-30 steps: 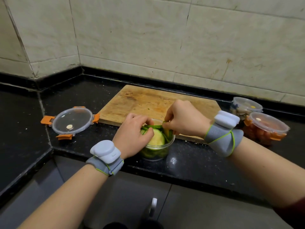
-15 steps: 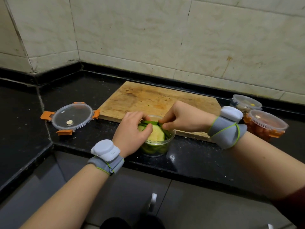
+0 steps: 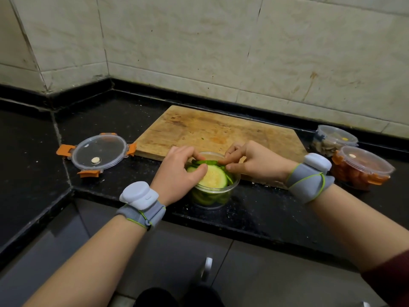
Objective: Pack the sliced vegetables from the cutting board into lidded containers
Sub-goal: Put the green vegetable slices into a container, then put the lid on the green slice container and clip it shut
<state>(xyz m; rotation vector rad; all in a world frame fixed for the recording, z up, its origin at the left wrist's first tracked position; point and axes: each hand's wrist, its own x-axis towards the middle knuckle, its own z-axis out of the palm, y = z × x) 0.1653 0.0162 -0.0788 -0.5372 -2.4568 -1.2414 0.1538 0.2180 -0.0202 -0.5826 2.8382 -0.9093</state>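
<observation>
A clear round container point(image 3: 213, 197) full of green cucumber slices point(image 3: 214, 179) stands on the black counter just in front of the wooden cutting board point(image 3: 212, 129). My left hand point(image 3: 179, 173) and my right hand point(image 3: 254, 161) meet over its rim, both pinching the top slices with curled fingers and thumbs. The bare board holds only small specks. The container's clear lid point(image 3: 98, 152) with orange clips lies flat on the counter to the left of the board.
Two lidded containers stand at the right: one with orange-red pieces point(image 3: 363, 167) and, behind it, one with pale pieces point(image 3: 334, 139). Tiled walls meet in a corner at the back left. The counter edge point(image 3: 221, 220) runs just below the container.
Both hands stay at the container's rim. The standing slices between my fingers have tipped lower and lie flatter across the top. The view has shifted slightly.
</observation>
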